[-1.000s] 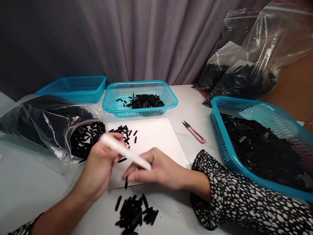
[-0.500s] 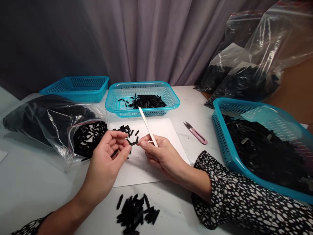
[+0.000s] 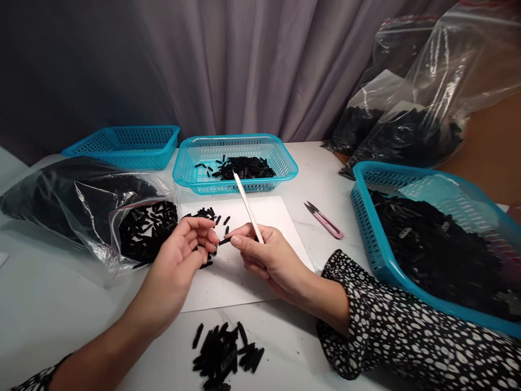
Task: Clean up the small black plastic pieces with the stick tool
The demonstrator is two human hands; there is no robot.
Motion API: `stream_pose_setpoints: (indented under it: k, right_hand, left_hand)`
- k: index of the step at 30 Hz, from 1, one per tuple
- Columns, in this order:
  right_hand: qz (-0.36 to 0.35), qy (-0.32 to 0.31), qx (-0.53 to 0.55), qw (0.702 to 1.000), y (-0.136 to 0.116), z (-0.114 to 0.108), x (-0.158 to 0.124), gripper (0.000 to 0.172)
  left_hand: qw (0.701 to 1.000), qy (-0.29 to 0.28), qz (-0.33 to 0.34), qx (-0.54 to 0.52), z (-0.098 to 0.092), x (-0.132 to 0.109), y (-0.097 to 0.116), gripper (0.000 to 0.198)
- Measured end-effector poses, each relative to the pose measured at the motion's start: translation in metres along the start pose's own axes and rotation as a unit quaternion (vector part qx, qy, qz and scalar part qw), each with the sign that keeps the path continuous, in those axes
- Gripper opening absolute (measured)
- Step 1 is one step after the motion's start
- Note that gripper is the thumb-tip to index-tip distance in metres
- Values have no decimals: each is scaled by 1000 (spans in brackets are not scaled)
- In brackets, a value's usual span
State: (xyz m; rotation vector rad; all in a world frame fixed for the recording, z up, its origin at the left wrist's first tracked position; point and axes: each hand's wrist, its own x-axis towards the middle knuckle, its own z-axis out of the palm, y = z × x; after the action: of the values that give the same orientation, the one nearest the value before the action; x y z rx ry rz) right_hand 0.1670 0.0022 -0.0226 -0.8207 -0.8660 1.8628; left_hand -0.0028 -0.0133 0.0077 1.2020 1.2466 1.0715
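Note:
My right hand (image 3: 272,255) is closed around a slim white stick (image 3: 247,205) that slants up and left. Between the thumb and index finger of this hand sticks out a small black strip (image 3: 224,241). Close to the strip's free end is my left hand (image 3: 185,258), its fingers loosely curled and apart; whether a fingertip touches the strip is unclear. Beneath both hands lies a white paper sheet (image 3: 244,282), with loose black strips (image 3: 205,213) on its far left part. Nearer to me, a pile of black pieces (image 3: 222,353) rests on the table.
A blue basket (image 3: 235,142) with black pieces stands behind the paper, another blue basket (image 3: 122,130) beside it. An opened plastic bag (image 3: 89,206) of strips lies left. Pink-handled thread snips (image 3: 324,220), a large filled basket (image 3: 368,233) and plastic bags (image 3: 411,125) are right.
My left fingers have loosened and spread slightly. The black strip at my right fingertips now points straight toward the left hand, while the white stick has barely shifted.

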Motion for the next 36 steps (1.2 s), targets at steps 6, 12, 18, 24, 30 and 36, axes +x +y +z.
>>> stream_pose_setpoints:
  k: [6,12,18,24,30,36]
  right_hand:
    - [-15,-12,5,1000,-1,-1,0,28]
    - [-15,-20,23,999,0,-1,0,22]
    - [-17,-25,24,999,1,-1,-1,22]
    - [-21,-23,35,999,-1,-1,-1,24]
    - [10,-42,109,993,0,-4,1,13]
    - [-33,-31,-9,999,7,-2,0,35]
  left_hand:
    - [997,19,-21,-65,2,6,-4,21]
    - [996,39,-57,-57,2,6,4,19]
    - [998,45,-37,34,-3,4,6,35]
    - [993,36,-108,-34,1,3,6,22]
    - [966,-5,-129,-222,7,1,8,29]
    - [957,-55,-90,-270,8,-4,0,55]
